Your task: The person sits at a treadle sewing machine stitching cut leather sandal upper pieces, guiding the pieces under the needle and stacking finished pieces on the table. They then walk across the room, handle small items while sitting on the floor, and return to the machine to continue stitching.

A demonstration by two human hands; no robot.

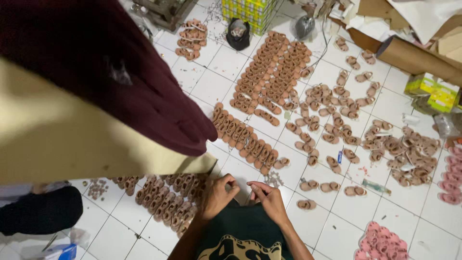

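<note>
Left hand [217,195] and right hand [270,200] — fingers curled, grasp unclear — near small brown sandals [169,200].

Pink sandals [382,243], cardboard tube [416,58], yellow-green boxes [248,12]

Bare forearms, no sleeves; hands [243,195] without rings or gloves; dark green garment [243,236], yellowish print.
</note>
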